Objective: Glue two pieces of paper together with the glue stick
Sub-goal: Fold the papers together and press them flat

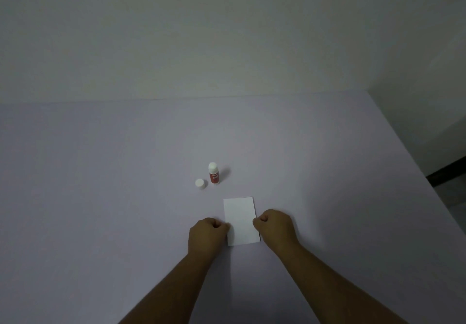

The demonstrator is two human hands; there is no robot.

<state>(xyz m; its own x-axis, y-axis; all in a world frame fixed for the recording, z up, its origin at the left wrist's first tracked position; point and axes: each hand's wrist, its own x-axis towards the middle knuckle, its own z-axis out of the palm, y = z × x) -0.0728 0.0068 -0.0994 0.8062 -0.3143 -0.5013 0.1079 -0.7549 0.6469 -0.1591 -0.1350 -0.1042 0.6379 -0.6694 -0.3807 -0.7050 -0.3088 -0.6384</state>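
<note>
Both fists, left hand [207,233] & right hand [274,225], flank paper [240,220]

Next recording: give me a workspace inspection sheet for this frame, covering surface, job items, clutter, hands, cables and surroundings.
Surface: pale lilac table, plain and evenly lit.
Job's things: white paper flat near the person; whether it is one sheet or two stacked cannot be told. Glue stick upright beyond it, red body, white top. Loose white cap beside the stick, to its left, apart from it.
Clutter: nothing seen.
Hands: left hand closed in a fist at the paper's left edge; right hand closed in a fist at its right edge. Neither visibly holds anything.
Cables: nothing seen.
Surroundings: bare wall behind the table; dark floor strip at far right.
</note>
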